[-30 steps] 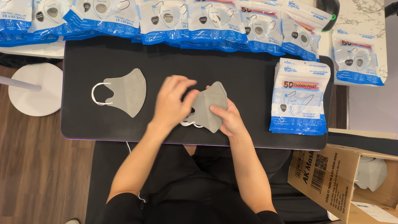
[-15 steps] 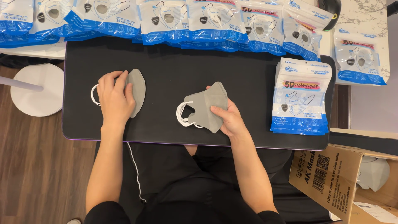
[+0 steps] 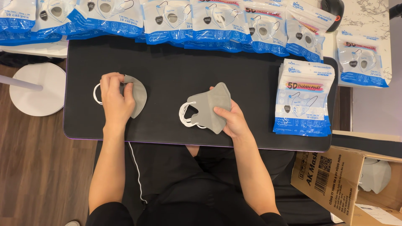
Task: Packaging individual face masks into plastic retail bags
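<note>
Left hand [image 3: 114,100]: a second ago it was beside the right hand at the stack; now it lies on the single grey mask [image 3: 136,95] at the mat's left, fingers curled on its edge, white loops poking out beside it.
Stack of masks [image 3: 209,108]: mid-mat, unmoved, white loops pointing left.
Right hand [image 3: 233,121]: unchanged, fingers pinning the stack's right side.
Black mat [image 3: 176,71]: bears both.
Bagged masks [image 3: 303,98]: piled right, untouched.
Meaning: the loose mask looks next for the stack.
</note>
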